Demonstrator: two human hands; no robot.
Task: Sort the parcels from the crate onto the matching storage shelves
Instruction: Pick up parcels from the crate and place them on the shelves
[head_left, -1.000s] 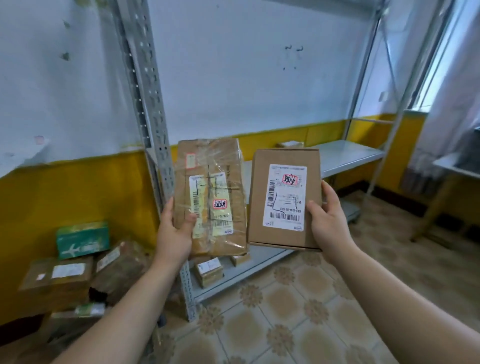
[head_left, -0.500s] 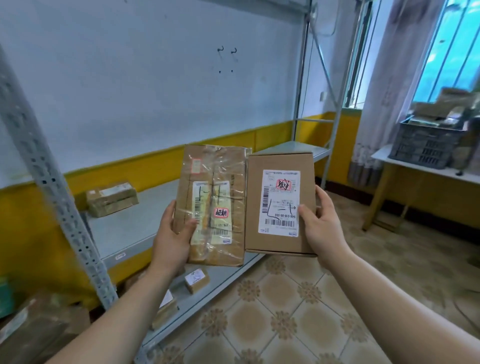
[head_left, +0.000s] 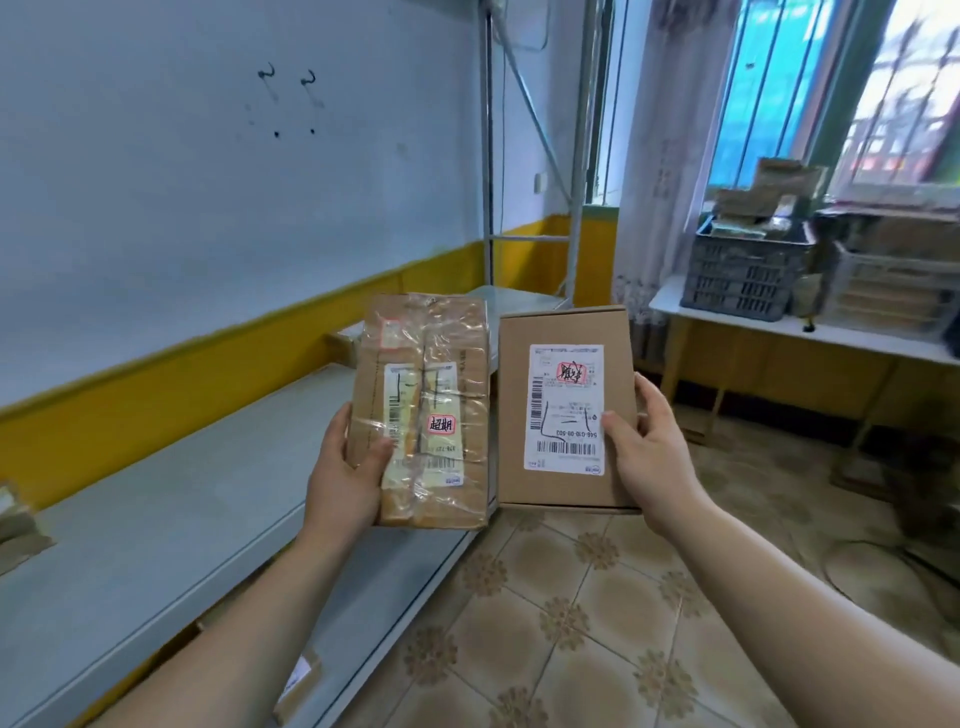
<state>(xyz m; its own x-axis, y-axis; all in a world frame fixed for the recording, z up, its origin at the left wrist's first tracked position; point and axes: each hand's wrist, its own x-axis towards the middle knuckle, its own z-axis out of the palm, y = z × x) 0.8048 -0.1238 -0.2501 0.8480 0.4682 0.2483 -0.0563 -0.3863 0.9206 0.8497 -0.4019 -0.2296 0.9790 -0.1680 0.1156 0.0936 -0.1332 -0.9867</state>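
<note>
Left hand (head_left: 340, 483): we grip the taped parcel (head_left: 441, 358) at its lower left edge, thumb across the front, fingers clamped behind. It stands upright with its label toward us, which we judge is for reading the red-stamped sticker.
Right hand (head_left: 654, 467): we grip the plain box (head_left: 566, 325) by its right edge, thumb on the white label, fingers (head_left: 649, 397) clamped round the side. It too is upright, face toward us.
Parcels, position: both are in the air, side by side, edges nearly touching, above the front edge of the grey shelf (head_left: 156, 519). Neither is set down.
Reason for pairing: we judge we are comparing the two labels to pick a shelf for each.
Grey shelf: one brown parcel (head_left: 15, 530) lies at its far left.
Lower shelf: a small parcel (head_left: 298, 680) shows beneath.
Dark crate (head_left: 743, 270): on the white counter (head_left: 753, 319) by the window, well apart from us, parcels heaped inside. We judge the sorting far from done.
Next move: set each parcel on its matching shelf; which shelf matches, we cannot tell.
</note>
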